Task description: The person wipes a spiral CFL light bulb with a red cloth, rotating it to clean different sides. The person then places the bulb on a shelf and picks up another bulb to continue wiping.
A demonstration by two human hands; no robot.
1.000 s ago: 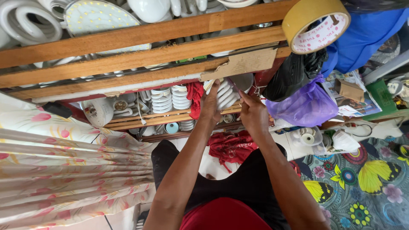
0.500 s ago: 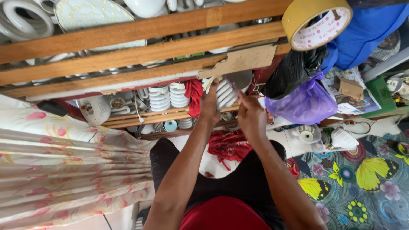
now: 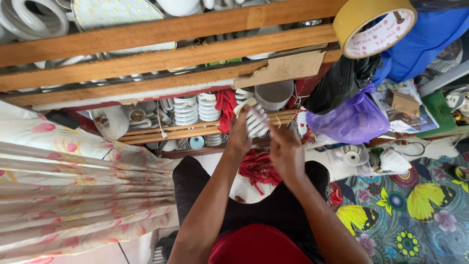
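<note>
My left hand (image 3: 239,138) grips a white spiral lamp bulb (image 3: 256,121) in front of the wooden shelf (image 3: 161,63). The bulb sits just below a grey round cup (image 3: 274,94) on the shelf. My right hand (image 3: 286,152) is close to the bulb's near end, fingers curled and blurred. Whether it holds the bulb or something thin is unclear. Both forearms reach up from my lap, over black trousers and a red shirt.
Several spiral bulbs (image 3: 185,110) and a red cloth (image 3: 224,105) fill the lower shelf. A roll of yellow tape (image 3: 373,24) hangs at the top right over black and purple bags (image 3: 349,120). A flowered curtain (image 3: 73,186) lies left, a butterfly-patterned mat (image 3: 415,205) right.
Both hands have drawn down and back from the shelf with the bulb. The grey cup behind them now shows.
</note>
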